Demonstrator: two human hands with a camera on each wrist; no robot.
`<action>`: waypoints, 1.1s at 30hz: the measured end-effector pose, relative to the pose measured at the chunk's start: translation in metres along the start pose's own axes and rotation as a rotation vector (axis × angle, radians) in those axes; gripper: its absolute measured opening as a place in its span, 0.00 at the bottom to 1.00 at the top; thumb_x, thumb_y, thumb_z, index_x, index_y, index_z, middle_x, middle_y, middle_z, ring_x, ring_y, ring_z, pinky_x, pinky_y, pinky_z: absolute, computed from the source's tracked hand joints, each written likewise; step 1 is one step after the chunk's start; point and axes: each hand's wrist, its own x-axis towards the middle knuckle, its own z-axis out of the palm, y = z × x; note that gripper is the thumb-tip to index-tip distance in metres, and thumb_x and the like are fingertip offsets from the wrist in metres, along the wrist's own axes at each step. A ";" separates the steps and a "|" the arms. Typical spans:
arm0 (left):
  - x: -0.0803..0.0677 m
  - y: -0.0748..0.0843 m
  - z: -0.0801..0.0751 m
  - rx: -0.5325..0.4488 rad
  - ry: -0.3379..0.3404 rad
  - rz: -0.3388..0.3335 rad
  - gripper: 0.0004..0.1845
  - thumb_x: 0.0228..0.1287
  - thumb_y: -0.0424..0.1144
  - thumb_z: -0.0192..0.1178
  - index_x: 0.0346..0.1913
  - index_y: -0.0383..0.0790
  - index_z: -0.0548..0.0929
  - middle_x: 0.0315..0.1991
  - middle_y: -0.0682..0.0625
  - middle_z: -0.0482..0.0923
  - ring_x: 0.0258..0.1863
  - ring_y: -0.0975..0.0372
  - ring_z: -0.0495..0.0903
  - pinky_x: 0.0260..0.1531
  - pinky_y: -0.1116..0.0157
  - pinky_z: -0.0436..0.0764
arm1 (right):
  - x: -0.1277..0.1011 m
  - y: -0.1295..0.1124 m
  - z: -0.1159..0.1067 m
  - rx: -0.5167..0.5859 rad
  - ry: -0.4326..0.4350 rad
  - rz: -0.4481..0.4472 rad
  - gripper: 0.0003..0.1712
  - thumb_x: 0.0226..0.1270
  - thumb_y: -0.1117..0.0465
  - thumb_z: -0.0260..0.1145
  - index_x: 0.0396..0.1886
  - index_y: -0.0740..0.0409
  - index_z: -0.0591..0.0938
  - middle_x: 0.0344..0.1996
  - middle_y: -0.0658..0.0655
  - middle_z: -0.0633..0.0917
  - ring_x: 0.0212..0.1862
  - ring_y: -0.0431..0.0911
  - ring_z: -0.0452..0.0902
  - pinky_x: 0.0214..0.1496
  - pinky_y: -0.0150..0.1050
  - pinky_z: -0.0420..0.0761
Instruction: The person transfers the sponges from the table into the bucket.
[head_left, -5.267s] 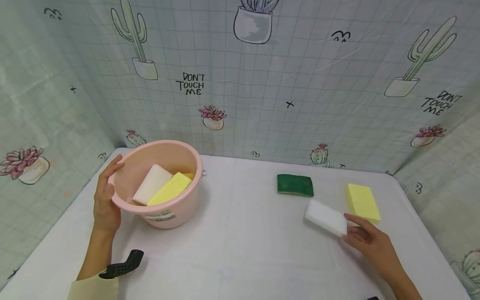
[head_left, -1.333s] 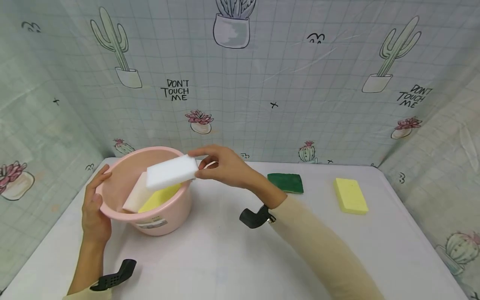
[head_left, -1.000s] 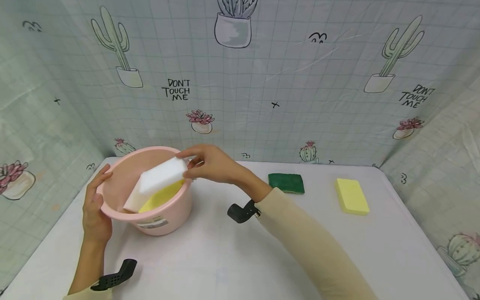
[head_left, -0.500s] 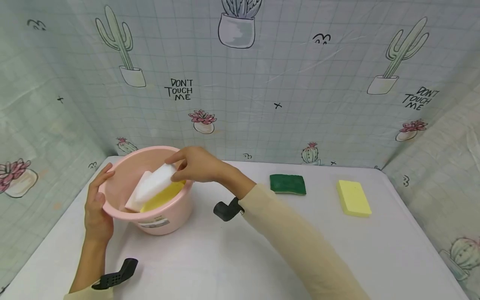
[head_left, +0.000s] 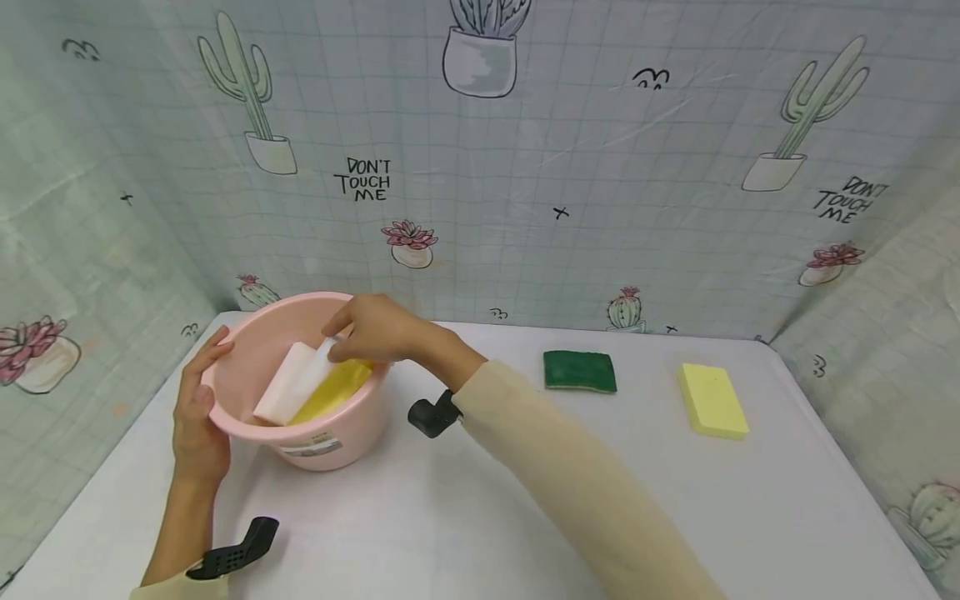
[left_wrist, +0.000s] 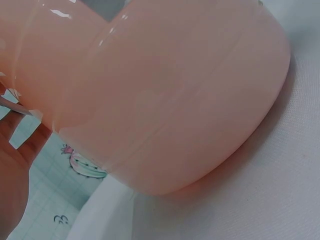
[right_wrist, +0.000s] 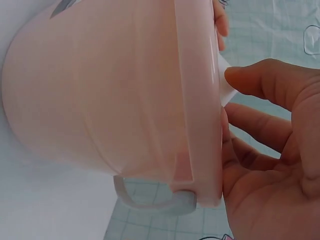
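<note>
My left hand (head_left: 198, 425) grips the left rim of a pink plastic bucket (head_left: 341, 442) on the table, as the left wrist view also shows at the bucket's wall (left_wrist: 175, 95). Over the right rim reaches my right hand (head_left: 378, 327), pinching a white sponge (head_left: 321, 360) between thumb and fingers inside the bucket. In the right wrist view only a corner of that sponge (right_wrist: 226, 82) shows past the rim. Beneath it in the bucket lie another white sponge (head_left: 279, 392) and yellow sponge material (head_left: 333, 390), partly covered.
A dark green scouring pad (head_left: 580, 371) and a yellow sponge (head_left: 713, 402) lie apart on the right of the white-covered table (head_left: 480, 500). A cactus-print curtain (head_left: 480, 183) stands behind and at both sides. The bucket's grey handle (right_wrist: 155, 202) hangs at its side.
My right hand first held the white sponge at the table's right, then carried it left over the bucket and has lowered it inside. The left hand stays on the rim.
</note>
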 end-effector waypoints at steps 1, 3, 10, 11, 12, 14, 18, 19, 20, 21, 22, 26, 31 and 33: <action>0.000 0.000 0.000 0.005 -0.004 0.004 0.29 0.63 0.47 0.52 0.64 0.35 0.70 0.72 0.48 0.56 0.69 0.54 0.55 0.58 0.73 0.67 | 0.002 0.000 0.001 -0.003 -0.001 0.005 0.21 0.61 0.57 0.66 0.54 0.55 0.83 0.51 0.46 0.81 0.48 0.35 0.72 0.43 0.22 0.72; 0.000 0.001 0.000 0.008 -0.013 0.014 0.28 0.64 0.46 0.51 0.64 0.35 0.70 0.72 0.47 0.55 0.69 0.54 0.55 0.58 0.73 0.67 | 0.006 -0.001 0.002 -0.002 -0.003 0.016 0.20 0.61 0.56 0.66 0.53 0.55 0.84 0.49 0.45 0.83 0.50 0.35 0.71 0.44 0.22 0.72; 0.000 0.001 0.002 0.022 -0.026 0.020 0.28 0.65 0.46 0.50 0.64 0.35 0.70 0.72 0.48 0.56 0.69 0.54 0.54 0.58 0.73 0.67 | 0.011 -0.004 0.005 0.047 0.011 0.041 0.19 0.63 0.60 0.65 0.53 0.58 0.83 0.39 0.44 0.85 0.43 0.34 0.75 0.42 0.20 0.72; 0.000 0.001 0.002 0.020 -0.025 0.017 0.28 0.65 0.46 0.50 0.64 0.35 0.70 0.72 0.48 0.56 0.69 0.54 0.54 0.59 0.73 0.66 | 0.012 -0.004 0.005 0.056 0.016 0.050 0.18 0.64 0.60 0.64 0.54 0.58 0.83 0.39 0.45 0.85 0.42 0.34 0.75 0.41 0.20 0.72; 0.000 0.001 0.002 0.022 -0.024 0.014 0.28 0.65 0.47 0.50 0.64 0.35 0.70 0.72 0.48 0.56 0.69 0.54 0.54 0.59 0.73 0.66 | 0.012 -0.004 0.006 0.063 0.024 0.059 0.18 0.64 0.61 0.64 0.54 0.59 0.83 0.40 0.46 0.85 0.42 0.34 0.75 0.40 0.21 0.73; 0.001 0.000 0.001 0.019 -0.022 0.012 0.29 0.65 0.47 0.50 0.65 0.34 0.69 0.72 0.48 0.55 0.69 0.54 0.54 0.59 0.73 0.66 | 0.014 -0.005 0.008 0.076 0.044 0.080 0.19 0.65 0.61 0.63 0.55 0.59 0.82 0.42 0.47 0.85 0.40 0.34 0.76 0.39 0.21 0.74; 0.001 -0.002 -0.001 0.020 -0.015 0.010 0.29 0.64 0.47 0.51 0.65 0.34 0.69 0.72 0.49 0.55 0.70 0.54 0.54 0.60 0.72 0.66 | 0.017 -0.006 0.012 0.093 0.084 0.112 0.20 0.66 0.60 0.63 0.57 0.58 0.80 0.48 0.48 0.83 0.41 0.35 0.77 0.41 0.21 0.74; 0.001 -0.002 -0.002 0.017 -0.013 0.009 0.29 0.64 0.47 0.51 0.65 0.34 0.69 0.72 0.49 0.56 0.70 0.54 0.54 0.60 0.72 0.66 | 0.017 -0.006 0.012 0.099 0.093 0.115 0.21 0.66 0.60 0.64 0.58 0.57 0.80 0.48 0.48 0.83 0.42 0.35 0.77 0.42 0.21 0.74; 0.001 -0.002 -0.003 0.020 -0.010 0.008 0.29 0.64 0.47 0.51 0.65 0.34 0.69 0.72 0.50 0.56 0.70 0.54 0.54 0.60 0.72 0.66 | 0.017 -0.006 0.012 0.096 0.103 0.109 0.21 0.66 0.60 0.64 0.58 0.57 0.80 0.49 0.48 0.83 0.43 0.35 0.77 0.44 0.21 0.73; 0.001 -0.002 -0.003 0.024 -0.008 0.006 0.29 0.64 0.47 0.51 0.65 0.34 0.69 0.72 0.50 0.56 0.70 0.54 0.54 0.60 0.72 0.66 | 0.017 -0.006 0.012 0.098 0.107 0.094 0.21 0.66 0.59 0.64 0.58 0.56 0.80 0.50 0.49 0.83 0.45 0.36 0.77 0.45 0.22 0.73; 0.001 -0.003 -0.003 0.026 -0.006 0.007 0.29 0.64 0.47 0.51 0.65 0.35 0.69 0.72 0.50 0.56 0.70 0.54 0.54 0.60 0.72 0.66 | 0.016 -0.005 0.011 0.101 0.112 0.077 0.21 0.66 0.59 0.63 0.59 0.56 0.79 0.51 0.49 0.82 0.47 0.37 0.77 0.46 0.23 0.73; 0.001 -0.002 -0.003 0.035 -0.007 0.005 0.29 0.64 0.47 0.50 0.65 0.35 0.69 0.72 0.50 0.56 0.70 0.55 0.54 0.60 0.72 0.66 | 0.014 -0.003 0.008 0.107 0.116 0.024 0.21 0.66 0.59 0.63 0.59 0.55 0.80 0.52 0.49 0.82 0.49 0.37 0.77 0.47 0.24 0.74; 0.001 -0.002 -0.002 0.019 -0.008 0.000 0.29 0.64 0.47 0.50 0.65 0.35 0.69 0.72 0.49 0.56 0.70 0.54 0.54 0.61 0.71 0.65 | 0.014 -0.003 0.009 0.145 0.096 0.029 0.23 0.63 0.66 0.60 0.59 0.50 0.80 0.50 0.46 0.82 0.43 0.37 0.75 0.39 0.24 0.75; 0.001 -0.002 -0.002 0.009 -0.005 -0.002 0.29 0.64 0.48 0.51 0.64 0.35 0.69 0.72 0.49 0.56 0.70 0.54 0.54 0.61 0.71 0.64 | 0.015 -0.004 0.010 0.149 0.086 0.027 0.25 0.60 0.69 0.61 0.58 0.47 0.81 0.51 0.45 0.81 0.41 0.38 0.74 0.34 0.26 0.75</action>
